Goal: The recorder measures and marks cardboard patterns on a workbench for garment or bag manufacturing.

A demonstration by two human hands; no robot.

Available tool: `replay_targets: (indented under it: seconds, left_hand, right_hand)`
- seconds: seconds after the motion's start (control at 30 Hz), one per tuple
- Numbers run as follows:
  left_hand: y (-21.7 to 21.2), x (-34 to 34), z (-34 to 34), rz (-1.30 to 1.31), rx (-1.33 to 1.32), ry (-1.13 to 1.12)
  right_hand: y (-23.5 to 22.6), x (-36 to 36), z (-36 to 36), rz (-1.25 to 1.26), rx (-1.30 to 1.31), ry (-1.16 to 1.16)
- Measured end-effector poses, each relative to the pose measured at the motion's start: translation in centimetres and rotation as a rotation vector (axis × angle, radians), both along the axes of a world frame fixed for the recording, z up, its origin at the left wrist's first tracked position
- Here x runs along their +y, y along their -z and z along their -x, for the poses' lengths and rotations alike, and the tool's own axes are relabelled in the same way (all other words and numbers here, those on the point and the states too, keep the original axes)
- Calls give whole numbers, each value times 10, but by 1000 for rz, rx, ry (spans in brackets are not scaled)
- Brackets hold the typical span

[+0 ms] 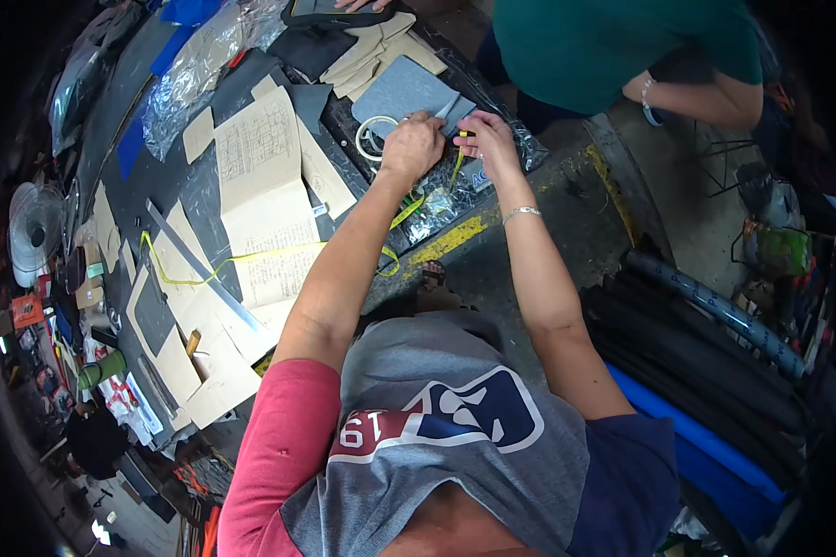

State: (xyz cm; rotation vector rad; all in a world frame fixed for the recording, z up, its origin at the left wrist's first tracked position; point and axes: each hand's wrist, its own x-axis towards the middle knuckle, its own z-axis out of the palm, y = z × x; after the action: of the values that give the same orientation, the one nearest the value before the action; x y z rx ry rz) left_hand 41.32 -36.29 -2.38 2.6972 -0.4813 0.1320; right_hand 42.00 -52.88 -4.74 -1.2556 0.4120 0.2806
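At the table's far right corner, my left hand (413, 145) has its fingers curled at the near edge of a grey fabric piece (401, 91), where a pointed fold stands up. My right hand (489, 145) is close beside it, fingers pinched on a yellow measuring tape (458, 168). From there the tape hangs down, passes under my left forearm and trails leftward over the papers. A roll of pale adhesive tape (363, 148) lies against the left side of my left hand. What my left fingertips press on is partly hidden by the hand.
An open handwritten notebook (260, 153), a steel ruler (200, 265) and brown card patterns (172, 348) cover the dark table. Clear plastic (190, 84) lies farther back. A person in a green shirt (613, 56) is at the far right. Fabric rolls (697, 353) stand at my right.
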Motion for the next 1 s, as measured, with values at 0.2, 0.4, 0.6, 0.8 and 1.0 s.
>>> replay_targets:
  seconds: [0.2, 0.4, 0.6, 0.8, 1.0]
  left_hand:
    - [-5, -1, 1, 17, 12, -22]
    - [-10, 9, 3, 129, 196, -238]
    - [-11, 19, 18, 7, -186, -38]
    - [7, 55, 30, -32, -128, -161]
    - [1, 52, 39, -34, -106, -197]
  right_hand:
    - [3, 1, -10, 82, -60, -49]
    - [-14, 44, -4, 113, -176, -35]
    - [13, 40, -22, 629, -220, 29]
    - [-31, 67, -8, 667, -359, -25]
    - [-80, 84, -16, 908, -801, 60]
